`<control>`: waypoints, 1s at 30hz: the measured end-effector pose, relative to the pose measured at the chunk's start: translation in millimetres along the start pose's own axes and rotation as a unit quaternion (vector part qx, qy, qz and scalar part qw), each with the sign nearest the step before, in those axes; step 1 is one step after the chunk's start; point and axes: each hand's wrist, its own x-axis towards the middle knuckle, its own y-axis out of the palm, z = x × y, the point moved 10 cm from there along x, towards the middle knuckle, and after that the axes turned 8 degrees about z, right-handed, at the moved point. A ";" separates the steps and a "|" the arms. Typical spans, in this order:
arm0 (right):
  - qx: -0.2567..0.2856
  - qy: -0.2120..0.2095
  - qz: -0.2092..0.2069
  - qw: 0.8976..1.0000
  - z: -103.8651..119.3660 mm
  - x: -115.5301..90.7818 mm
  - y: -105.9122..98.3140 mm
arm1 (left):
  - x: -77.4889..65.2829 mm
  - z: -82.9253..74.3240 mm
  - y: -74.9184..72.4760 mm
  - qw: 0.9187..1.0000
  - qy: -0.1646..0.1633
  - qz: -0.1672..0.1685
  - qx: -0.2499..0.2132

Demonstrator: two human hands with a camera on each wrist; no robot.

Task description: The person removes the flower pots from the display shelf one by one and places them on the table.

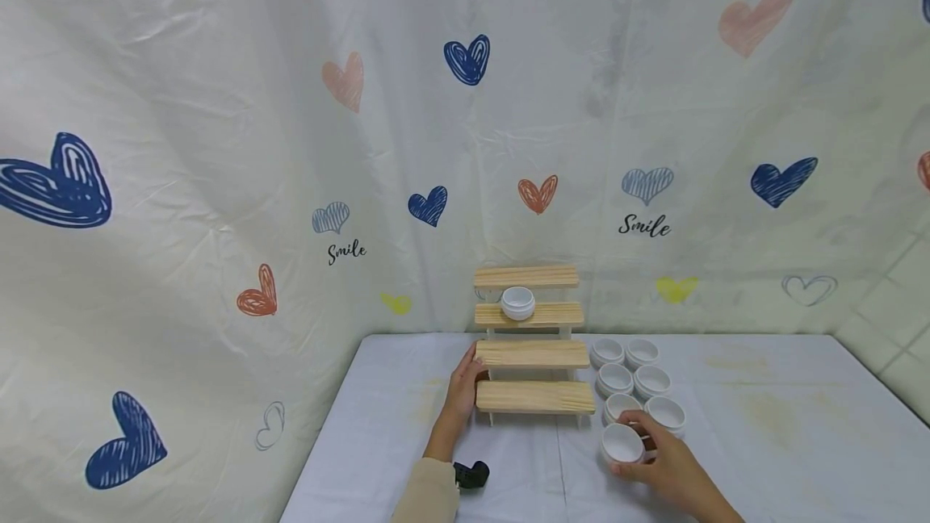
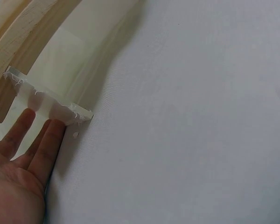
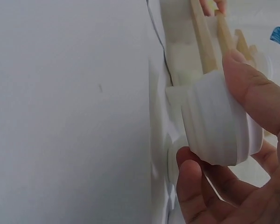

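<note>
On the right of the head view, my right hand holds a small white bowl between thumb and fingers. In the right wrist view the bowl shows a stepped side, with the thumb on one side and fingertips below. My left hand is at the left side of a four-tier wooden stand. Its straight fingers touch the clear side support under a wooden shelf. Another white bowl sits on the second shelf from the top.
Several more white bowls stand in two columns right of the stand, just beyond the held bowl. A white cloth covers the table. Behind it hangs a curtain printed with hearts. A black object shows beside the left sleeve.
</note>
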 end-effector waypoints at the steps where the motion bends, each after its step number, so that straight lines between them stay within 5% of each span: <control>1: -0.004 0.006 0.000 1.000 -1.9 -0.4 -0.6 | 0.0 -0.2 0.1 1.000 0.002 0.001 0.001; 7: -0.027 0.038 -0.005 0.999 -13.0 -3.1 -4.1 | -0.9 -2.0 0.9 1.000 0.003 0.002 -0.005; 17: -0.038 0.022 -0.027 0.999 -21.2 -6.4 -8.4 | -1.3 -5.6 2.3 1.000 0.008 0.003 -0.016; 30: -0.037 0.013 0.000 0.999 -23.6 -7.4 -7.7 | -1.9 -3.3 0.7 1.000 0.002 -0.002 -0.005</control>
